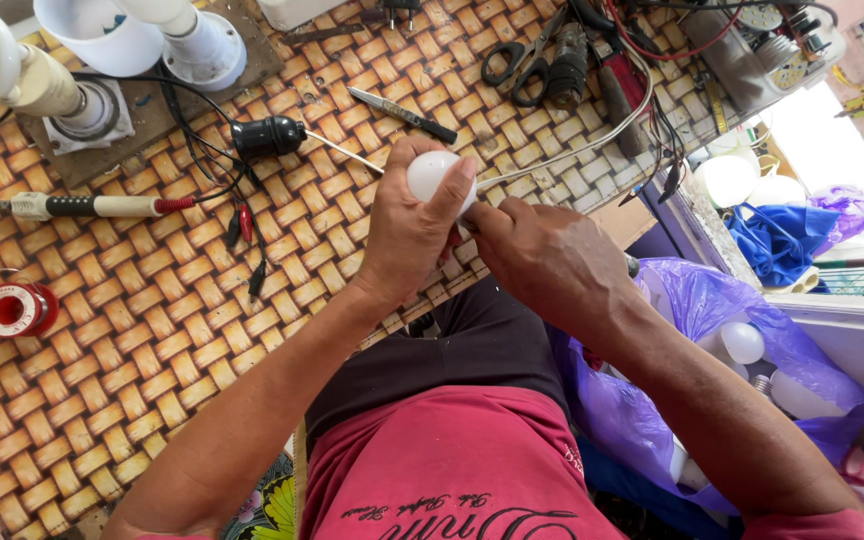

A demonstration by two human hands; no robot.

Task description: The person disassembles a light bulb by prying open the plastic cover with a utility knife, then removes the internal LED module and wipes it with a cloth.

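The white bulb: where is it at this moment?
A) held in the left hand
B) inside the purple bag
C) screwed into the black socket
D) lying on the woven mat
A: the left hand wraps its fingers around the white bulb, above the woven mat.

This looks like a small electrical repair workshop. The worktop (132, 330), covered in woven matting, carries a black lamp holder (267, 137) with test leads; beyond the holder lie scissors (514, 66), a small knife (402, 114) and tangled wires, and nearer than it a solder spool (14, 309). Off to the holder's far side, a purple bag (692, 300) holds more white bulbs.
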